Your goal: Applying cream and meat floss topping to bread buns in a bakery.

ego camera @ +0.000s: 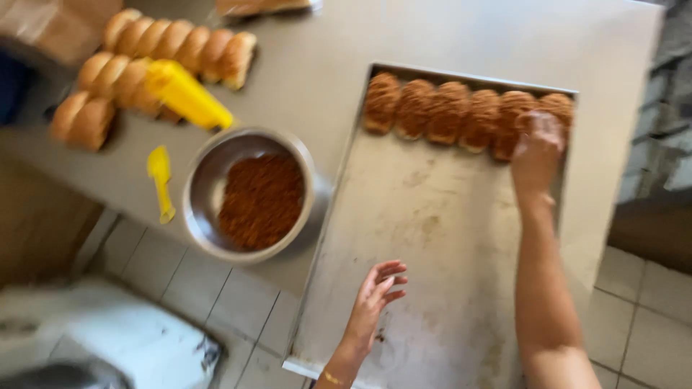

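The metal baking tray (447,288) lay on the steel table (375,36), its near end hanging over the table's edge above the tiled floor (216,302). Along the tray's far rim ran a single row of crumb-coated buns (447,112), packed side by side and touching. The person's right hand (537,148) reached to the right end of that row and rested on the last bun (559,108) there, fingers curled down over it (the blur hid whether they truly gripped it or only pressed it into line, so that could not be told). The left hand (378,288) hovered over the tray's near left part, palm open and fingers spread, holding nothing. Just left of the tray stood a steel bowl (209,180) half filled with reddish-brown crumbs (261,202), and left of the bowl lay a small yellow scoop (160,180). A yellow squeeze bottle (189,95) lay tilted beyond the bowl, against plain split buns (155,54) lined up far to the tray's upper left. The coated bun looked soft and light, easily dented, and its loose coating would likely shed under a rubbing touch; it would best be taken gently by its two sides, with fingertips low near the base rather than across the crumbed top.
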